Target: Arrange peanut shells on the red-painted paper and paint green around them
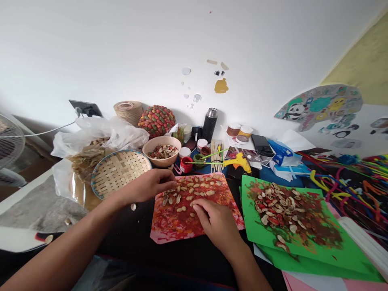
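On a pink sheet [169, 231] smeared with red and orange paint, unshelled peanuts [190, 198] lie in loose rows. My left hand [151, 185] reaches over the sheet's upper left edge, its fingers bent down and together; whatever they hold is hidden. Lower down and to the right, my right hand [218, 224] is closed in a pinch, thumb and forefinger meeting on a peanut among the others. Just left of the sheet is a flat woven bamboo basket [118, 171]. Behind it stands a beige bowl [162, 161] of broken shells.
Right of the sheet, green paper [253, 220] bears a pile of painted shells [280, 206]. Behind are paint jars [186, 165], a yellow glue gun [239, 161], a black thermos [209, 124], a twine roll [129, 113] and a plastic bag [100, 131]. Colourful pipe cleaners [348, 182] spread at right.
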A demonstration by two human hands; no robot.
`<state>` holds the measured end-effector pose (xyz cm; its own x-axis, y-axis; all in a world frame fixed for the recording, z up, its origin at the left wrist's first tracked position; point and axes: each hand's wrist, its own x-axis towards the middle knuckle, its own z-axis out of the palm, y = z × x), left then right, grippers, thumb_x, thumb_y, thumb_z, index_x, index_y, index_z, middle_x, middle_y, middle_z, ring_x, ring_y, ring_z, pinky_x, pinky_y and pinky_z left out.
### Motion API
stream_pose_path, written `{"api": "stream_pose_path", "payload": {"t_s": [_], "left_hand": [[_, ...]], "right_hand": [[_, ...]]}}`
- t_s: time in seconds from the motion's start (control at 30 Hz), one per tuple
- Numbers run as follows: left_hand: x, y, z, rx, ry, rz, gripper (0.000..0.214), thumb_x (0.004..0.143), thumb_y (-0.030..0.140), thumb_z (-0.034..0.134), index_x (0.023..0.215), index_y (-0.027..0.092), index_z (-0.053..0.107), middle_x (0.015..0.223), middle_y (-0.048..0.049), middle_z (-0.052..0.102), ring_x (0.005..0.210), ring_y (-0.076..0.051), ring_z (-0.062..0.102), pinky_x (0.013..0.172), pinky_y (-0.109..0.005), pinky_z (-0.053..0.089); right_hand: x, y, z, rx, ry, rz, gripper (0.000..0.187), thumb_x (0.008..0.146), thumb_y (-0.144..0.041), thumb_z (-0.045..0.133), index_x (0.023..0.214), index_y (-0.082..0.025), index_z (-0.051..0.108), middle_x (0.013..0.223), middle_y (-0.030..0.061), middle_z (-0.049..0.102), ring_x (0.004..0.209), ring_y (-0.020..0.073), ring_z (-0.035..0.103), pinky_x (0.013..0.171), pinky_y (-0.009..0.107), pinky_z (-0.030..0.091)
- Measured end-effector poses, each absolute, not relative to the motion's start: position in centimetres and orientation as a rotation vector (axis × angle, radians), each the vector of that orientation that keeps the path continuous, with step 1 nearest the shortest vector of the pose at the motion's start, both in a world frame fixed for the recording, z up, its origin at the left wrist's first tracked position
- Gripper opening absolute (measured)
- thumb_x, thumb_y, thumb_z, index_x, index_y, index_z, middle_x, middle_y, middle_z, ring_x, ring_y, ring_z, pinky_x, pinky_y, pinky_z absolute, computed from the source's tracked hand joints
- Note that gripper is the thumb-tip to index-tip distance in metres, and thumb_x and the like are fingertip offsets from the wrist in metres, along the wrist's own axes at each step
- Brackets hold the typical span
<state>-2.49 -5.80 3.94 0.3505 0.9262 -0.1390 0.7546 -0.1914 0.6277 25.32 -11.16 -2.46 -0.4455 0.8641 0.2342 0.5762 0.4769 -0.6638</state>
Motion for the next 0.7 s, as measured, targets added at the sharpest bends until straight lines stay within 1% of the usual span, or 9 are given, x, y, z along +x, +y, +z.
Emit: {"api": "stream_pose_path", "payload": {"t_s": [0.07,0.2,0.33,0.4,0.5,0.53,0.6,0.63,0.7], "left_hand": [[-2.4,-6.1,4.1,1.976,1.419,0.391,0.045,0.099,0.063,0.054,0.095,0.022,0.071,0.082,-0.0004,0.072,0.074,-0.019,0.062,0.067,-0.029,0.044],[-1.8,-6.9,4.4,1.961,1.387,0.425,0.042,0.100,0.060,0.056,0.095,0.022,0.072,0.086,-0.0003,0.073,0.078,-0.019,0.063,0.072,-0.029,0.045],[-0.6,-7.9,5.1,1.943,1.303,0.392,0.037,0.103,0.054,0.057,0.096,0.021,0.072,0.090,-0.0002,0.073,0.080,-0.018,0.063,0.072,-0.028,0.045],[0.1,-8.5,5.5,1.935,1.250,0.385,0.035,0.104,0.052,0.056,0.099,0.021,0.072,0.092,-0.0016,0.074,0.082,-0.018,0.063,0.073,-0.028,0.047],[1.3,-9.2,6.0,1.917,1.160,0.407,0.035,0.104,0.051,0.056,0.103,0.021,0.073,0.097,-0.0037,0.077,0.084,-0.019,0.065,0.074,-0.028,0.049],[1.7,-9.4,6.1,1.909,1.129,0.418,0.035,0.105,0.051,0.055,0.104,0.021,0.073,0.098,-0.0040,0.077,0.084,-0.019,0.066,0.075,-0.028,0.050],[2.3,-9.6,6.0,1.896,1.074,0.437,0.032,0.105,0.048,0.055,0.103,0.021,0.072,0.097,-0.0039,0.077,0.085,-0.019,0.067,0.077,-0.028,0.051],[2.5,-9.7,6.0,1.897,1.055,0.448,0.030,0.105,0.046,0.056,0.103,0.021,0.071,0.097,-0.0037,0.077,0.085,-0.018,0.067,0.078,-0.028,0.051],[2.8,-9.7,5.9,1.918,1.051,0.469,0.027,0.105,0.044,0.057,0.101,0.021,0.071,0.096,-0.0033,0.077,0.086,-0.018,0.067,0.079,-0.028,0.051]], "right_hand": [[25.3,-11.2,-2.6,-1.179,-2.162,0.692,0.027,0.113,-0.029,0.054,0.115,-0.025,0.081,0.110,0.0057,0.089,0.098,0.0258,0.085,0.087,0.033,0.062],[25.4,-11.2,-2.6,-1.174,-2.114,0.702,0.028,0.113,-0.031,0.054,0.119,-0.024,0.081,0.116,0.0067,0.088,0.102,0.0265,0.086,0.089,0.034,0.064],[25.3,-11.3,-2.0,-1.196,-2.077,0.705,0.031,0.111,-0.032,0.057,0.131,-0.024,0.079,0.126,0.0094,0.086,0.106,0.0272,0.085,0.092,0.036,0.064],[25.3,-11.4,-1.7,-1.213,-2.076,0.705,0.034,0.110,-0.035,0.061,0.137,-0.022,0.077,0.117,0.0101,0.088,0.098,0.0270,0.085,0.088,0.035,0.063],[25.1,-11.6,-1.5,-1.219,-2.110,0.744,0.041,0.108,-0.041,0.065,0.144,-0.022,0.074,0.087,0.0046,0.085,0.075,0.0236,0.081,0.072,0.031,0.058],[25.1,-11.6,-1.5,-1.213,-2.121,0.757,0.042,0.108,-0.043,0.066,0.144,-0.022,0.074,0.082,0.0031,0.083,0.070,0.0223,0.078,0.068,0.030,0.056],[25.0,-11.6,-1.7,-1.189,-2.130,0.757,0.039,0.109,-0.044,0.064,0.139,-0.022,0.076,0.085,0.0035,0.083,0.069,0.0211,0.076,0.066,0.029,0.054],[25.1,-11.6,-1.8,-1.178,-2.128,0.749,0.035,0.110,-0.043,0.063,0.132,-0.022,0.078,0.088,0.0045,0.084,0.071,0.0211,0.076,0.068,0.029,0.053],[25.1,-11.5,-1.9,-1.162,-2.115,0.737,0.029,0.112,-0.039,0.058,0.111,-0.022,0.081,0.090,0.0054,0.084,0.075,0.0212,0.077,0.071,0.029,0.053]]}}
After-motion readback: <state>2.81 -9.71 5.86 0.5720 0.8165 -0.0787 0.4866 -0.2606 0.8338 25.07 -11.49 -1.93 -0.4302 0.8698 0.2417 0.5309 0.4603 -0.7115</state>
